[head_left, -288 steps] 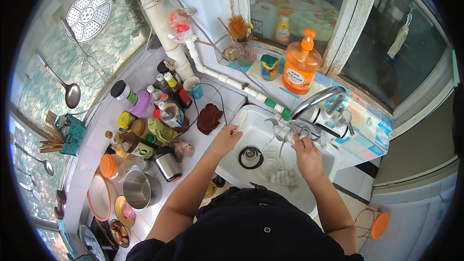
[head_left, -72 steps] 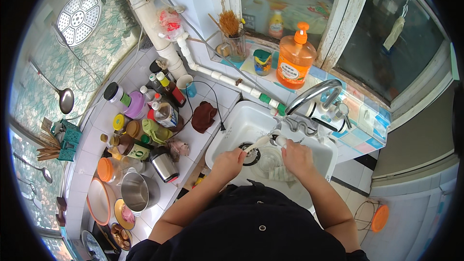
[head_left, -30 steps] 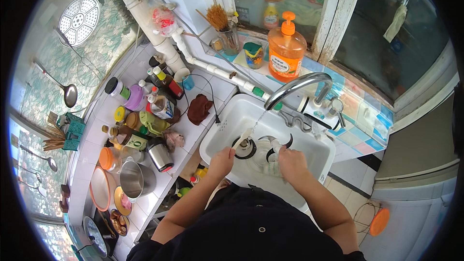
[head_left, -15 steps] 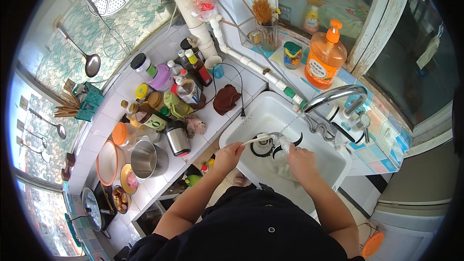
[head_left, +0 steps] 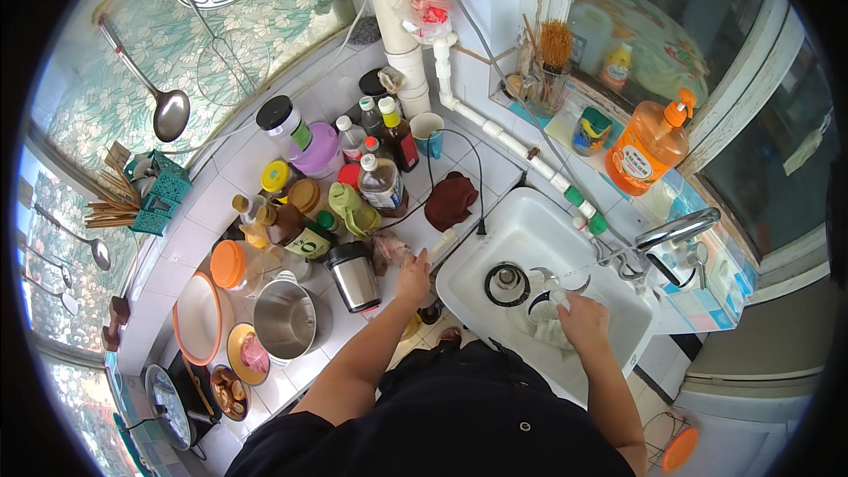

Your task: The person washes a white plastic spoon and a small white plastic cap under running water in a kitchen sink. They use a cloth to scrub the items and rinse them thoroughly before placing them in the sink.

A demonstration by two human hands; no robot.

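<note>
My left hand (head_left: 413,281) is closed round a short cream-coloured stick-like piece (head_left: 442,246), held over the counter edge by the sink's left rim. Its exact kind is unclear. Over the white sink (head_left: 468,287), my right hand (head_left: 583,320) is closed on a small whitish thing (head_left: 559,299), mostly hidden by the fingers. Below that hand, dark-rimmed dishes and a pale crumpled cloth-like thing (head_left: 551,334) lie in the basin. A black-ringed drain (head_left: 507,283) shows to their left. The chrome faucet (head_left: 678,229) reaches over the sink, with a thin water stream falling from it.
Left of the sink, the tiled counter holds a steel thermos (head_left: 353,276), a steel pot (head_left: 286,318), several bottles and a dark red cloth (head_left: 450,200). An orange pump bottle (head_left: 647,146) stands on the window ledge. A black plug (head_left: 481,228) hangs near the sink's rim.
My left hand has carried the cream-coloured piece left, from over the basin to the counter edge. My right hand stays over the sink. The whole view has shifted.
</note>
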